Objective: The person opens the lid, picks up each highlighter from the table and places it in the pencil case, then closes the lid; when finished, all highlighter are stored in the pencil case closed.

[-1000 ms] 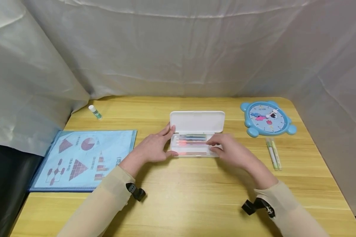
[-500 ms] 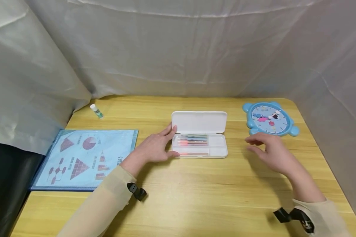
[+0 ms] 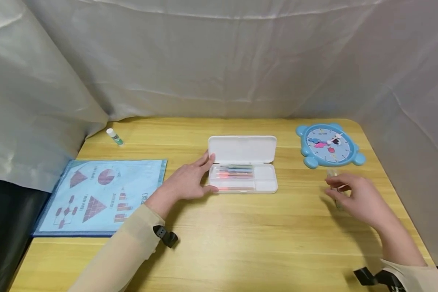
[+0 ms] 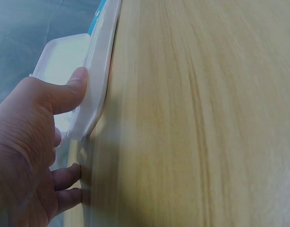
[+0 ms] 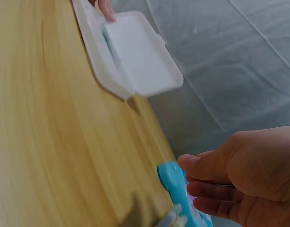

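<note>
A white pencil case (image 3: pixel 266 185) lies open at the middle of the table, its lid (image 3: pixel 242 149) tilted back. Several thin coloured pens (image 3: pixel 237 171) lie in its compartments. My left hand (image 3: pixel 187 181) holds the case's left end; in the left wrist view the thumb (image 4: pixel 74 90) lies against its front wall. Over at the right, my right hand (image 3: pixel 363 200) hovers over two markers (image 3: pixel 332 173), which it mostly hides. In the right wrist view its fingers are loosely bent, and the markers' ends (image 5: pixel 168 218) show below, apart from them.
A blue toy clock (image 3: pixel 330 146) lies behind the right hand. At the left is a blue document folder (image 3: pixel 106 194) with printed charts. A glue stick (image 3: pixel 114 137) lies at the back left. Grey cloth (image 3: pixel 219 61) hangs behind the wooden table (image 3: pixel 248 243).
My right hand has left the pencil case's right part and moved right, to above the two markers. The left hand has stayed at the case.
</note>
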The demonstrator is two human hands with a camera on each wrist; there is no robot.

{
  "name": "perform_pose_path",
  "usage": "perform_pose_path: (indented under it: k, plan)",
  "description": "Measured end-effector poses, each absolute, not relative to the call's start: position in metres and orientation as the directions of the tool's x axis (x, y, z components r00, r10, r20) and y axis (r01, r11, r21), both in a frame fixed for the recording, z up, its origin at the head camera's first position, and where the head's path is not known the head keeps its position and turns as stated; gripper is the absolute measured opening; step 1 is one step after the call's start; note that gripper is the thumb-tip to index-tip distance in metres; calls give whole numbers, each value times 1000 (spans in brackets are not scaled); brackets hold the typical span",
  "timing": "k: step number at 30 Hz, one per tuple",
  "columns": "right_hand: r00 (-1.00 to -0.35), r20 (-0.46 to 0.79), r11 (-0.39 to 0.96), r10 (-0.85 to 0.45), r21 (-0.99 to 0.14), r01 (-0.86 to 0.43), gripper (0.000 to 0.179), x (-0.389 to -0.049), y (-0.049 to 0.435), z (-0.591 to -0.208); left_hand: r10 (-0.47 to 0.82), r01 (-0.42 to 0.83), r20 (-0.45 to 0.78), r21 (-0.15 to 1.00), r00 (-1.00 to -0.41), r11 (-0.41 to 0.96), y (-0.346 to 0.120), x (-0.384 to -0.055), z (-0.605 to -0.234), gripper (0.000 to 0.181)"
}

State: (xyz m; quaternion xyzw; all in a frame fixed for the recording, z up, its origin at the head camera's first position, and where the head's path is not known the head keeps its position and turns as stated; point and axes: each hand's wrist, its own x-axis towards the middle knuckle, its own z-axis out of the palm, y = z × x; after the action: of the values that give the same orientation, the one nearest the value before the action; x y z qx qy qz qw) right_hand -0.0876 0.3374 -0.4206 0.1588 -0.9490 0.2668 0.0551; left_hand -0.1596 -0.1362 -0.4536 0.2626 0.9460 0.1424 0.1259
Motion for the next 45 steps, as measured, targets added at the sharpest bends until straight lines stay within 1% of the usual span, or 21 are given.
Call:
perform_pose_path:
  k: [9, 14, 20, 28, 34, 39, 45]
  plan:
    - [-977, 97, 828, -192, -518, -214, 28, -81, 351, -426, 530, 463, -167, 320, -831, 827, -137, -161, -454, 109]
    - [-986, 48, 844, -163, -511, -164, 31, -77, 353, -434, 533, 466, -164, 321, -830, 824, -136, -161, -455, 109]
    - [-990, 34, 862, -135, -488, -134, 32, -77, 355, -440, 535, 470, -160, 318, -830, 823, -136, -161, -454, 109]
    - [-992, 43, 865, -120, -486, -126, 34, -80, 351, -446, 534, 467, -159, 324, -831, 823, -136, -161, -455, 109]
    - [-994, 25, 866, -105, -489, -104, 35, -81, 342, -451, 535, 467, -156, 330, -830, 821, -136, -161, -455, 110]
    - [-997, 14, 863, -79, -500, -75, 30, -81, 338, -453, 533, 466, -157, 327, -831, 822, -136, -161, -455, 110]
    - [-995, 30, 849, -93, -519, -95, 23, -80, 337, -452, 537, 470, -157, 324, -829, 821, -137, -162, -456, 110]
